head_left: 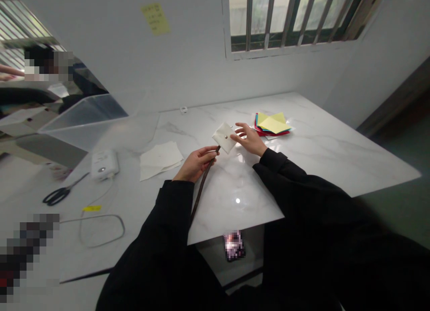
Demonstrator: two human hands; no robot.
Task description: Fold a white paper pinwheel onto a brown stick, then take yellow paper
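Small white snap-button pouch (224,137) held above white marble counter (316,145): left hand (196,163) pinches its dark brown strap (201,187), right hand (247,138) fingers spread against pouch edge.

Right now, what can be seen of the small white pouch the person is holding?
The white pouch is a small, flat, roughly square piece that looks like fabric or soft leather, with a small round metal stud near its middle. It is held tilted above the marble table, not lying on it. A dark brown strap runs from its lower edge down toward the person. The left hand pinches the strap just below the pouch; the right hand touches its right edge with open fingers.
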